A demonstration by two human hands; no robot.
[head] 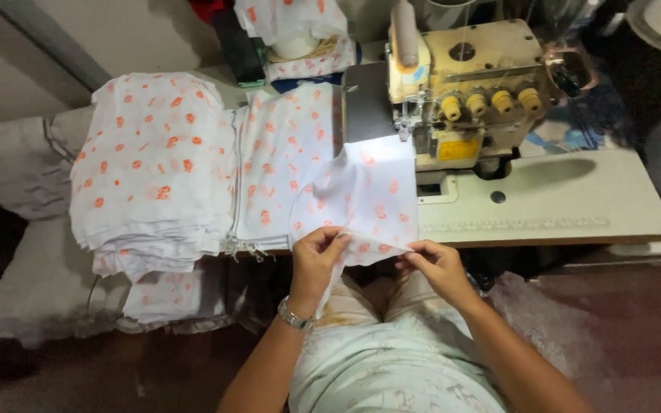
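My left hand (317, 260), a metal watch on its wrist, pinches the near edge of a white cloth piece with orange prints (369, 195). My right hand (434, 264) grips the same edge a little to the right. The cloth lies on the sewing table and reaches up to the needle area (405, 126) of a cream overlock sewing machine (472, 84). A lamp lights the cloth under the needle.
A tall stack of the same printed cloth (151, 164) sits at the left, a flatter stack (281, 164) beside it. More cloth (300, 34) lies behind the machine. The white table top (575, 203) extends right. Grey padding (17, 164) lies far left.
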